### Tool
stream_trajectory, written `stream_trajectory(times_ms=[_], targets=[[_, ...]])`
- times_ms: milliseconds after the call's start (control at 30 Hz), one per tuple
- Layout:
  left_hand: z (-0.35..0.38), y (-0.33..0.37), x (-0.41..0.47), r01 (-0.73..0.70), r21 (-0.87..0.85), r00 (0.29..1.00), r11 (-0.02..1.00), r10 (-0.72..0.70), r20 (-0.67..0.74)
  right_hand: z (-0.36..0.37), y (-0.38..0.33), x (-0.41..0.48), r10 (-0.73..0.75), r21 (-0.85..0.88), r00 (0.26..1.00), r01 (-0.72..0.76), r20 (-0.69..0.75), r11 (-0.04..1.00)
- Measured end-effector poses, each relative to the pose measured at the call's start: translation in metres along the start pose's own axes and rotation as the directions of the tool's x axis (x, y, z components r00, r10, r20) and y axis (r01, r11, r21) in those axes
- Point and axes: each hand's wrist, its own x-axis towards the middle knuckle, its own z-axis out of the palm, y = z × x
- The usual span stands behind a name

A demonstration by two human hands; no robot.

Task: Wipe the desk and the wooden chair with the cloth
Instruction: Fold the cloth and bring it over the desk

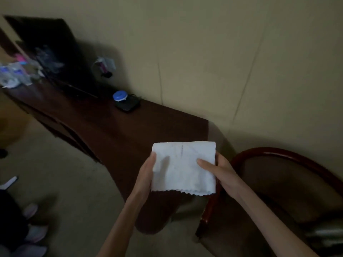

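Observation:
A folded white cloth with a scalloped lower edge is held in the air above the near end of the dark wooden desk. My left hand pinches its left edge, thumb on top. My right hand pinches its right edge, thumb lying across the cloth. The wooden chair, with a curved red-brown back and a padded seat, stands at the lower right, close beside the desk's end.
A dark television stands on the far part of the desk. A blue-lidded jar sits on a black device. Bottles and packets crowd the far left. Slippers lie on the carpet at lower left. A beige wall runs behind.

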Motion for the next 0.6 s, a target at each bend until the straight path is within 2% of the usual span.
stream_trajectory(times_ms=[67, 133, 300, 400, 500, 600], targets=[[-0.023, -0.002, 0.003, -0.022, 0.055, 0.993, 0.998, 0.028, -0.114, 0.032, 0.006, 0.011, 0.018, -0.016, 1.000, -0.019, -0.016, 1.000], [-0.054, -0.006, 0.008, -0.056, 0.029, 0.980, 0.998, 0.061, -0.191, 0.068, 0.014, 0.024, 0.023, -0.035, 0.998, -0.025, -0.050, 0.999], [-0.149, -0.004, 0.028, -0.032, -0.016, 0.970, 0.999, 0.027, -0.242, 0.162, 0.036, 0.055, 0.033, -0.091, 0.989, -0.047, -0.146, 0.995], [-0.202, 0.010, 0.049, 0.065, 0.016, 0.982, 0.998, -0.061, -0.177, 0.212, 0.043, 0.076, -0.003, -0.141, 0.977, -0.028, -0.215, 0.990], [-0.245, 0.035, 0.069, 0.216, -0.016, 0.976, 0.976, -0.217, -0.031, 0.252, 0.046, 0.095, -0.018, -0.147, 0.965, -0.021, -0.261, 0.989], [-0.271, 0.055, 0.098, 0.232, -0.009, 0.968, 0.973, -0.230, 0.100, 0.275, 0.041, 0.115, -0.007, -0.118, 0.961, -0.026, -0.276, 0.993]])
